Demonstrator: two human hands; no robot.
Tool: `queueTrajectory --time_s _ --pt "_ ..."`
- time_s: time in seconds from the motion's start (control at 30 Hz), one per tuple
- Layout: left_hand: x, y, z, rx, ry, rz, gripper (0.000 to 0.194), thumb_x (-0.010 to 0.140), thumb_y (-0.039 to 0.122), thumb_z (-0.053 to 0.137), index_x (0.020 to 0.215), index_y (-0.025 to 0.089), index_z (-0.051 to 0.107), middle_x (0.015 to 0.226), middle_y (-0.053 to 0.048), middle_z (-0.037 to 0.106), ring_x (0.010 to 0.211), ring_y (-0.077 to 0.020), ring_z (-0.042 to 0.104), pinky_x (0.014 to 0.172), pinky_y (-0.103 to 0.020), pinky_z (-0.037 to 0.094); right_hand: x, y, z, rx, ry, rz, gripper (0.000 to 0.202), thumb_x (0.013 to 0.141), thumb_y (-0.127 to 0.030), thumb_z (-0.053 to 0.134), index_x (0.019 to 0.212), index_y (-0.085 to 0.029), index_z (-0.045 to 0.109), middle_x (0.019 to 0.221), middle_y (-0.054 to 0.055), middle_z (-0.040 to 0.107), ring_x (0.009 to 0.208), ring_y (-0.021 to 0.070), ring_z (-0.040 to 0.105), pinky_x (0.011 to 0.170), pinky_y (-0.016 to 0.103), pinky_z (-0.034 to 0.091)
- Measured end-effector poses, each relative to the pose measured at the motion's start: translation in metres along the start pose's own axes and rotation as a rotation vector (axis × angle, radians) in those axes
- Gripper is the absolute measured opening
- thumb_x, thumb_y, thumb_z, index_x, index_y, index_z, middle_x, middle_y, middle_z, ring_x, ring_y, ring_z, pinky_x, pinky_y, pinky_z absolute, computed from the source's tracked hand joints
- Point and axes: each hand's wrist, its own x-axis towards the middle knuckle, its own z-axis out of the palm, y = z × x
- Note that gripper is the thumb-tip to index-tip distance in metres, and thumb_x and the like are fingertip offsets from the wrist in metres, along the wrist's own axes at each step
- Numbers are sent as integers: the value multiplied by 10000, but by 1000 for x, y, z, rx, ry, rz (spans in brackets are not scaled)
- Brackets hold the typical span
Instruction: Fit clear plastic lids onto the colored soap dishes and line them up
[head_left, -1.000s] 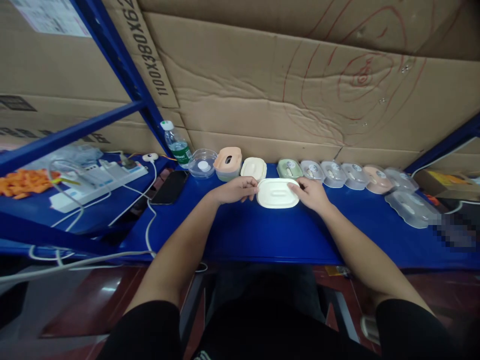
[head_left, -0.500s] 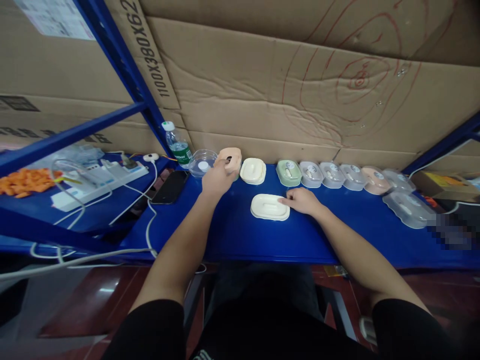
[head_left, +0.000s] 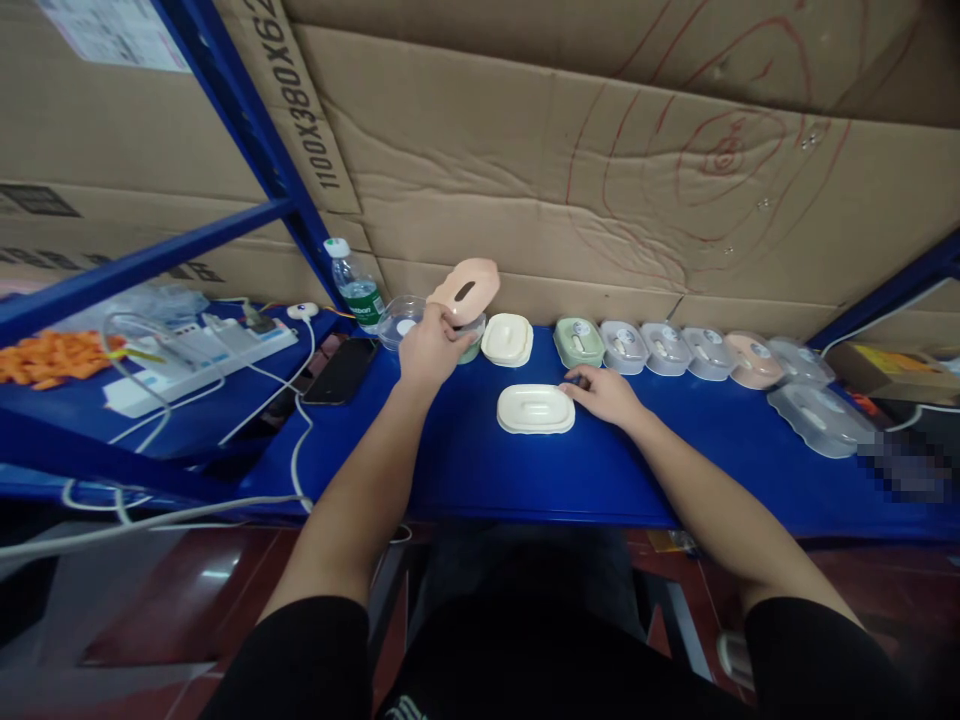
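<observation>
My left hand point(head_left: 431, 348) pinches the near edge of a peach plastic piece with a dark oval slot point(head_left: 478, 278), holding it tilted above the table. Below that piece, a green-edged container point(head_left: 471, 350) is partly hidden by my fingers. A cream oval plastic piece point(head_left: 535, 421) lies in front of me. At its right end, my right hand point(head_left: 606, 396) is closed, with thumb and bent fingers touching or very near the rim. Behind the oval piece sits a smaller-looking cream piece point(head_left: 508, 338) with a raised bar.
Along the back right stands a row of lidded plastic boxes, among them a green box point(head_left: 578, 343) and a peach box point(head_left: 752, 362). To the left are a clear container point(head_left: 400, 322), a water bottle point(head_left: 358, 290), a phone point(head_left: 341, 371), a power strip point(head_left: 202, 370) and loose cables.
My left hand has lifted the peach piece up and tilted it, so the green-edged container under it shows more. The right hand stays beside the cream oval piece, which has barely shifted.
</observation>
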Motion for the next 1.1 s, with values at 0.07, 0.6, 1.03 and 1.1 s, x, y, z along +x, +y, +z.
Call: queueTrajectory --time_s 0.07,0.6,1.03,1.1 --pt "-2 2 -1 16 45 14 422 855 452 763 1166 257 556 985 -34 764 989 -270 733 833 -352 516 0 -1 0 24 29 -9 398 957 -548 646 1196 -240 723 876 30 787 801 225 723 693 323 477" --pt "-39 33 -3 -146 -326 518 426 970 475 600 1297 206 643 928 -59 746 822 -218 684 733 -324 486 -14 -12 -8 161 335 -135 583 889 -735 596 1152 -219 667 858 89 721 751 262 653 703 401 531" --pt "-41 33 5 122 -550 511 574 1089 498 267 1355 209 687 1214 -127 773 1098 -299 725 905 -390 531 -15 -33 -27 142 -263 138 830 991 -825 230 523 -221 557 534 50 621 597 187 612 697 328 462" --pt "-41 32 11 197 -655 498 585 1086 496 245 1246 196 721 1227 -135 767 1129 -313 717 931 -406 525 -14 -33 -26 61 -372 168 833 999 -813 243 528 -216 585 550 60 643 613 194 635 715 336 457"
